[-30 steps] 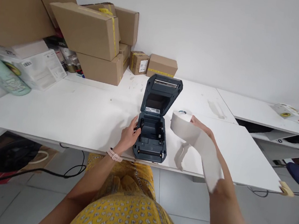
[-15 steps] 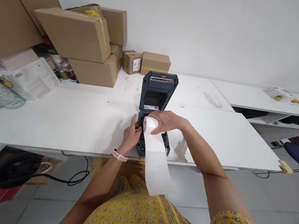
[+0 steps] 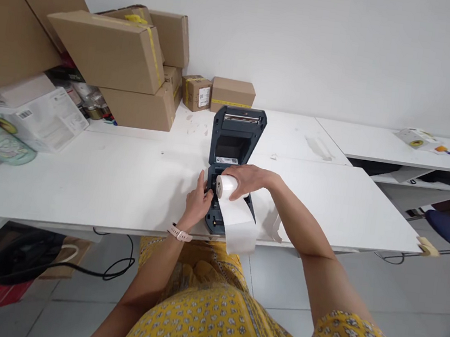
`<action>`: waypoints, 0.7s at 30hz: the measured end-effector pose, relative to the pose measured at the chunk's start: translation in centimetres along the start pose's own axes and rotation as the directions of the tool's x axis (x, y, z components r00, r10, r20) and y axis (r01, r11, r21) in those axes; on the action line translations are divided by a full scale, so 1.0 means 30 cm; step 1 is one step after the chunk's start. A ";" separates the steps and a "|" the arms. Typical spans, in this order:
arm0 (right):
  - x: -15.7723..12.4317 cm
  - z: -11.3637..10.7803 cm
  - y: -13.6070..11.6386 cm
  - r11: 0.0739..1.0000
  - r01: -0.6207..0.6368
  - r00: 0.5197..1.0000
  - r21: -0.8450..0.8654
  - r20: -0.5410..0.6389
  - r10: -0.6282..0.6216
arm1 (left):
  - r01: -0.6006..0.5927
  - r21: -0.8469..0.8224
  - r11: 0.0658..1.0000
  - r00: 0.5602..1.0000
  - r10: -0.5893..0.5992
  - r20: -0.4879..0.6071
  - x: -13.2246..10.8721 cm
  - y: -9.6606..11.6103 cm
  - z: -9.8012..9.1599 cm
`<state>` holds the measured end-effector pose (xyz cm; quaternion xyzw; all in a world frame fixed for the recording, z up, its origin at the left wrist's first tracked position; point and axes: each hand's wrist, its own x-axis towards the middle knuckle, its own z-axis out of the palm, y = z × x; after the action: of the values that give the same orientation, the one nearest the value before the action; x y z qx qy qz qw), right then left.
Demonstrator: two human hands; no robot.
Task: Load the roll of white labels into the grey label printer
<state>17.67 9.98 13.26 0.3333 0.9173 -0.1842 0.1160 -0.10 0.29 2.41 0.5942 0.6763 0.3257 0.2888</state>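
A dark label printer (image 3: 210,222) stands near the table's front edge with its lid raised. My right hand (image 3: 251,180) is closed round a white paper roll (image 3: 227,186), keeping it level over the printer's open bay. The roll's loose strip (image 3: 240,235) drapes forward past the table edge. My left hand (image 3: 198,203) grips the printer's left side, thumb inside by the bay and index finger pointing up along the wall. The right end of the roll is hidden behind my right hand.
Cardboard boxes (image 3: 109,56) are stacked at the back left, with two small ones behind the printer. A pale green bottle (image 3: 5,139) lies at the far left by a white box (image 3: 52,120). Torn backing paper (image 3: 277,228) lies right of the printer. A cable (image 3: 114,270) hangs below.
The loose paper strip hanging from the roll has become shorter, its free end rising toward the table edge. Both hands keep nearly the same place.
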 end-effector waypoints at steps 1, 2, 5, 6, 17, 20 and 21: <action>0.000 -0.002 0.001 1.000 -0.004 1.000 0.003 0.007 0.004 | 0.003 0.001 1.000 1.000 -0.003 0.000 -0.002 0.002 0.000; 0.000 -0.003 0.002 1.000 -0.011 1.000 0.006 0.015 0.011 | 0.004 0.001 1.000 1.000 -0.004 0.000 -0.004 0.004 -0.001; 0.007 0.000 0.008 0.999 -0.032 0.999 0.002 0.035 0.031 | 0.002 -0.009 1.000 1.000 -0.002 0.004 -0.008 0.009 -0.004; 0.013 0.002 0.011 0.999 -0.034 0.999 -0.003 0.040 0.034 | 0.003 -0.014 1.000 1.000 -0.002 0.004 -0.008 0.011 -0.005; 0.097 0.080 0.038 0.996 -0.059 0.994 -0.070 0.092 0.065 | 0.075 -0.107 0.991 0.997 -0.078 -0.021 0.007 0.015 -0.010; 0.115 0.101 0.050 0.999 -0.045 0.995 -0.029 0.084 0.047 | 0.070 -0.110 0.991 0.997 -0.073 -0.028 0.003 0.016 -0.008; 0.115 0.106 0.052 0.999 -0.044 0.996 -0.018 0.071 0.045 | 0.068 -0.113 0.991 0.997 -0.071 -0.029 0.002 0.014 -0.007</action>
<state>16.38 11.73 8.81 0.3460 0.9064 -0.1856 0.1555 0.00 0.35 2.88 0.5478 0.6819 0.3626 0.3217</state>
